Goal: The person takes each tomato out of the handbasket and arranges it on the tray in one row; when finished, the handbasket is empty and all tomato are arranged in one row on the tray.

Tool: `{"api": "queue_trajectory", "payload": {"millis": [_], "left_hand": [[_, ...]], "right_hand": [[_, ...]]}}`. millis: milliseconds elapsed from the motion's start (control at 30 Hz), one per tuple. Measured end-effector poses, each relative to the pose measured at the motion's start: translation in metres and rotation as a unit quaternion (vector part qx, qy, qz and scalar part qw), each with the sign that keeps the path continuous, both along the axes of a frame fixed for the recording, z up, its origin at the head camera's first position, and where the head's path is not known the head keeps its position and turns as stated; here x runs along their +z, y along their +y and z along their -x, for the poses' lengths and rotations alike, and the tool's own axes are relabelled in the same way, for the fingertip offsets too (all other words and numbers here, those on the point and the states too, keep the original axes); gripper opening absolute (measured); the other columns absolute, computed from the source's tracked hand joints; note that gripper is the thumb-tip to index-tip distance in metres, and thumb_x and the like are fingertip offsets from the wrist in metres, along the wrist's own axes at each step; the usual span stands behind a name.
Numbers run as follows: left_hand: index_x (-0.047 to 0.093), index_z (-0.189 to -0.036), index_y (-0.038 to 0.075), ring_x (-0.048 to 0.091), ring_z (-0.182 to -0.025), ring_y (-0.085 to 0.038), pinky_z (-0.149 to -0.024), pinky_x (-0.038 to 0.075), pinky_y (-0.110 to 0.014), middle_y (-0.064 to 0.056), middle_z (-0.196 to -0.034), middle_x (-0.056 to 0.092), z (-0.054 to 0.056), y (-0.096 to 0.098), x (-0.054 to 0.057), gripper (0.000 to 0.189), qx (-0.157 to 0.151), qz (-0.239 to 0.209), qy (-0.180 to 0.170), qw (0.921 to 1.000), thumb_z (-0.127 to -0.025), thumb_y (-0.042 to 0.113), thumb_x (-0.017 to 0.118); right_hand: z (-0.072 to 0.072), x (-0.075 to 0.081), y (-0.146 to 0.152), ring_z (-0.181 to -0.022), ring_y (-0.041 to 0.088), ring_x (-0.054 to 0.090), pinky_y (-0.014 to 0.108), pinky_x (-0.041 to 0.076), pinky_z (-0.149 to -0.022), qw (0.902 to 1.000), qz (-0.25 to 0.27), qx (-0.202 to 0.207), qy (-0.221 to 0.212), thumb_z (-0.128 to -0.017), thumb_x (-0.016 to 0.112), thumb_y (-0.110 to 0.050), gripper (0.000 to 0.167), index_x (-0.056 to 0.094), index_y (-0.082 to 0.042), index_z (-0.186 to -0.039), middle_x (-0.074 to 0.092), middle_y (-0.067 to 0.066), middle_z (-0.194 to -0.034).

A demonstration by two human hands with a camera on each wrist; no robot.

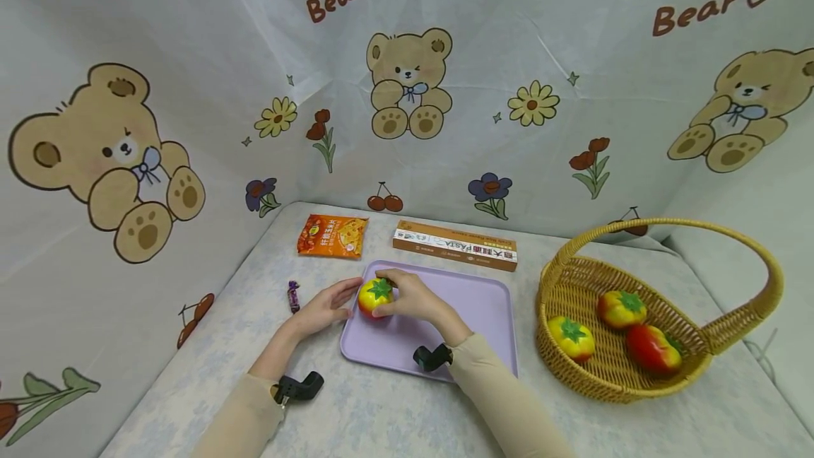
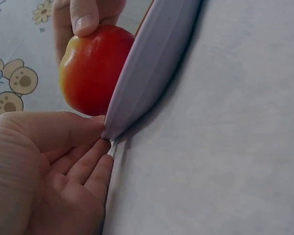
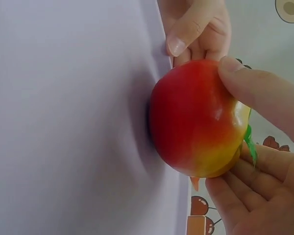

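Observation:
My right hand [image 1: 413, 297] grips a red and yellow toy tomato [image 1: 375, 295] with a green leafy top, thumb on one side and fingers on the other. The tomato is at the left end of the lilac tray [image 1: 473, 302], on or just above its surface; I cannot tell which. At the tray's left edge, my left hand [image 1: 326, 309] pinches the rim, its thumb over the top and fingers beneath, as the left wrist view shows. The tomato's glossy red underside [image 3: 191, 117] faces the tray in the right wrist view.
A wicker basket [image 1: 553, 366] with a tall handle stands to the right, holding three similar toy tomatoes [image 1: 651, 350]. Behind the tray lie a pasta box [image 1: 454, 244] and an orange snack packet [image 1: 332, 236]. One small purple wrapped candy [image 1: 293, 296] lies left of the tray.

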State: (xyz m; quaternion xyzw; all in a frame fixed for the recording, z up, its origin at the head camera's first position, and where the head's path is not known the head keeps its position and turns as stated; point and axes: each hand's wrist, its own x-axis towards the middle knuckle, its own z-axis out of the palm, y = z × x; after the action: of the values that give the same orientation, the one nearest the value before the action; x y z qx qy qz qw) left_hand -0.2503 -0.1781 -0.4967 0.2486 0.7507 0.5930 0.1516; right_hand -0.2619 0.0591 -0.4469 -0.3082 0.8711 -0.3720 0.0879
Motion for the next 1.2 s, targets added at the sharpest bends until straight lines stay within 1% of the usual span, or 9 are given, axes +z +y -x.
{"api": "queue_trajectory", "payload": {"millis": [267,400,533,667,767,933,1067,1200], "left_hand": [[0.025,-0.145,-0.007,0.022,-0.137,-0.036,-0.11,0.022,-0.047,-0.023,-0.151,0.023,-0.002,-0.001,-0.002,0.063,0.004,0.005,0.0,1.0,-0.088,-0.008,0.053],[0.024,-0.144,-0.009,0.021,-0.137,-0.038,-0.11,0.022,-0.047,-0.025,-0.15,0.022,-0.003,-0.001,-0.003,0.063,0.0,-0.007,-0.001,1.0,-0.088,-0.01,0.052],[0.023,-0.144,-0.01,0.02,-0.137,-0.039,-0.111,0.021,-0.048,-0.026,-0.15,0.021,-0.003,0.0,-0.003,0.064,-0.002,-0.016,-0.004,0.9999,-0.088,-0.011,0.052],[0.023,-0.145,-0.009,0.02,-0.138,-0.038,-0.111,0.021,-0.047,-0.025,-0.15,0.021,-0.003,0.0,-0.003,0.064,0.001,-0.014,-0.008,0.9999,-0.088,-0.01,0.052],[0.025,-0.145,-0.007,0.022,-0.138,-0.035,-0.111,0.022,-0.045,-0.023,-0.151,0.023,-0.003,0.001,-0.002,0.064,0.007,-0.006,-0.011,0.9999,-0.087,-0.009,0.053],[0.025,-0.145,-0.006,0.023,-0.138,-0.035,-0.11,0.023,-0.044,-0.022,-0.151,0.024,-0.002,0.001,-0.001,0.064,0.012,0.004,-0.011,0.9999,-0.087,-0.009,0.053],[0.025,-0.146,-0.005,0.023,-0.138,-0.034,-0.111,0.023,-0.044,-0.021,-0.151,0.024,-0.001,0.001,-0.001,0.065,0.012,0.005,-0.015,0.9998,-0.087,-0.01,0.052],[0.025,-0.146,-0.005,0.022,-0.138,-0.035,-0.111,0.022,-0.045,-0.022,-0.151,0.023,0.0,0.001,-0.001,0.064,0.008,0.001,-0.014,0.9999,-0.087,-0.011,0.052]], "right_hand": [[-0.002,0.0,0.001,-0.118,0.025,0.051,0.038,0.039,-0.103,1.0,-0.002,-0.001,0.002,-0.074,0.081,-0.029,0.078,0.045,0.002,-0.137,0.052,0.014,-0.133],[-0.003,0.0,0.001,-0.118,0.025,0.051,0.038,0.039,-0.102,1.0,-0.005,-0.003,0.006,-0.073,0.081,-0.03,0.08,0.044,0.001,-0.137,0.052,0.014,-0.133],[-0.005,0.004,0.001,-0.119,0.025,0.051,0.038,0.039,-0.102,0.9998,-0.007,-0.006,0.017,-0.073,0.081,-0.03,0.081,0.044,0.0,-0.138,0.051,0.013,-0.135],[-0.005,0.01,0.003,-0.121,0.031,0.049,0.04,0.04,-0.102,0.9998,0.005,-0.01,0.018,-0.074,0.08,-0.031,0.081,0.043,0.0,-0.139,0.047,0.013,-0.139],[-0.007,0.015,0.006,-0.123,0.035,0.047,0.041,0.04,-0.102,0.9994,0.033,-0.014,0.003,-0.076,0.079,-0.032,0.081,0.042,-0.002,-0.14,0.044,0.013,-0.141],[-0.012,0.028,0.013,-0.127,0.03,0.044,0.036,0.037,-0.104,0.9952,0.096,-0.007,-0.018,-0.078,0.077,-0.029,0.076,0.042,-0.004,-0.141,0.044,0.009,-0.142],[-0.021,0.042,0.021,-0.127,0.023,0.045,0.032,0.036,-0.105,0.9893,0.144,0.014,-0.017,-0.079,0.077,-0.023,0.073,0.043,-0.003,-0.14,0.046,0.008,-0.14],[-0.033,0.056,0.034,-0.127,0.02,0.044,0.029,0.036,-0.105,0.985,0.17,0.027,-0.012,-0.078,0.078,-0.017,0.072,0.043,-0.006,-0.14,0.046,0.005,-0.141]]}}
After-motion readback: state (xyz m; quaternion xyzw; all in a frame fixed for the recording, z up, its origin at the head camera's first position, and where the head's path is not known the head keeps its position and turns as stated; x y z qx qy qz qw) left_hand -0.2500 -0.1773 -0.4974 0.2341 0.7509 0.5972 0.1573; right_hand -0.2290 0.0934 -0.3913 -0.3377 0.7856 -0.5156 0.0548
